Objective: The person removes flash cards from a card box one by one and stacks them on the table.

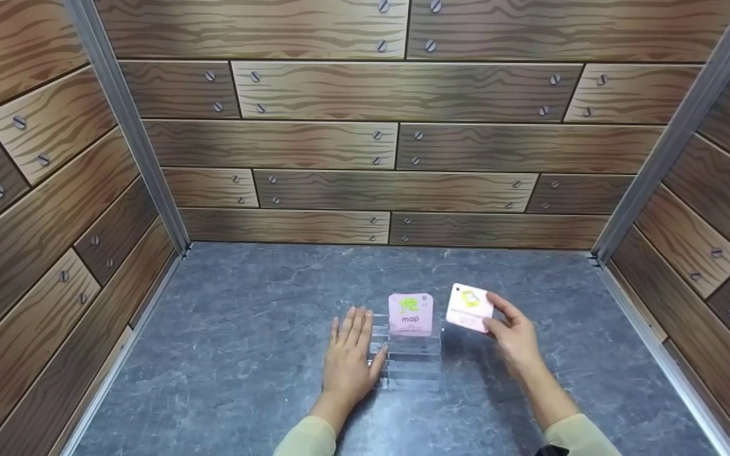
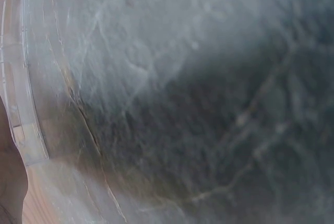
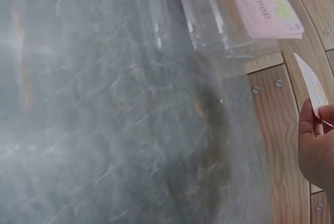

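One pink card marked "map" already stands in the clear tiered stand's back slot — the rest look unfilled. The right hand pinches a second card at the stand's two o'clock; the left hand, fingers flat, steadies it at nine.

A clear acrylic stepped stand sits low in the centre of the head view. A pink card printed "map" stands upright in its rear slot, facing the camera. Just right of it, a second pink card with a yellow-green picture is held tilted above the surface.
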Available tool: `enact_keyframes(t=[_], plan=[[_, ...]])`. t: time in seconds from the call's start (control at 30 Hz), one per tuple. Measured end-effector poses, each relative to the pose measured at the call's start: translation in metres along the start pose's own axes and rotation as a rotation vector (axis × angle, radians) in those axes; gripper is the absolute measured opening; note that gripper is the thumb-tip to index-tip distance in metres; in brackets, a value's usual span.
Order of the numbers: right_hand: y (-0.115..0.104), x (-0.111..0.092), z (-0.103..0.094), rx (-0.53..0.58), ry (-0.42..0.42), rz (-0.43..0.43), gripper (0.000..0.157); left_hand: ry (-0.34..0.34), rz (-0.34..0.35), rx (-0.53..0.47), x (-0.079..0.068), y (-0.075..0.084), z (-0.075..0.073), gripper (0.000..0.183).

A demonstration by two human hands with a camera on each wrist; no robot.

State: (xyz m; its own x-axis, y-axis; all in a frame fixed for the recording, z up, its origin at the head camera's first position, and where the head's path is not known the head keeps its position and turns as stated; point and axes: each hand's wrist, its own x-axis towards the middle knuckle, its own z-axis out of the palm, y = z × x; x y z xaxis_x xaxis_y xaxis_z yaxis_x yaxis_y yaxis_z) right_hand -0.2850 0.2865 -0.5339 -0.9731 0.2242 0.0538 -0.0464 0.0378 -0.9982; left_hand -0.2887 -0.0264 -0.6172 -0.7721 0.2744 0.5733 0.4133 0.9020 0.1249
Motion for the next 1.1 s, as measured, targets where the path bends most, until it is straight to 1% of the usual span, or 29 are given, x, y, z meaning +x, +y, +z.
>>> enact_keyframes(t=[0.1, 0.27, 0.43, 0.53, 0.7, 1.1], plan=[[0.008, -0.002, -0.004, -0.026, 0.014, 0.018, 0.059, 0.006, -0.001, -0.008, 0.000, 0.000, 0.000, 0.077], [0.022, -0.004, -0.010, -0.025, 0.031, 0.042, 0.059, -0.003, -0.009, -0.011, 0.000, 0.000, 0.000, 0.077], [0.033, -0.006, -0.014, -0.032, 0.026, 0.081, 0.059, -0.017, -0.014, -0.017, 0.000, 0.000, 0.000, 0.076], [0.038, -0.008, -0.016, -0.041, 0.007, 0.119, 0.059, -0.025, -0.017, -0.018, 0.000, 0.000, 0.000, 0.076], [0.042, -0.012, -0.019, -0.042, -0.044, 0.191, 0.061, -0.018, -0.021, -0.023, 0.000, 0.001, 0.000, 0.076], [0.053, -0.016, -0.020, -0.040, -0.114, 0.240, 0.059, -0.025, -0.021, -0.040, -0.001, 0.000, -0.001, 0.077]])
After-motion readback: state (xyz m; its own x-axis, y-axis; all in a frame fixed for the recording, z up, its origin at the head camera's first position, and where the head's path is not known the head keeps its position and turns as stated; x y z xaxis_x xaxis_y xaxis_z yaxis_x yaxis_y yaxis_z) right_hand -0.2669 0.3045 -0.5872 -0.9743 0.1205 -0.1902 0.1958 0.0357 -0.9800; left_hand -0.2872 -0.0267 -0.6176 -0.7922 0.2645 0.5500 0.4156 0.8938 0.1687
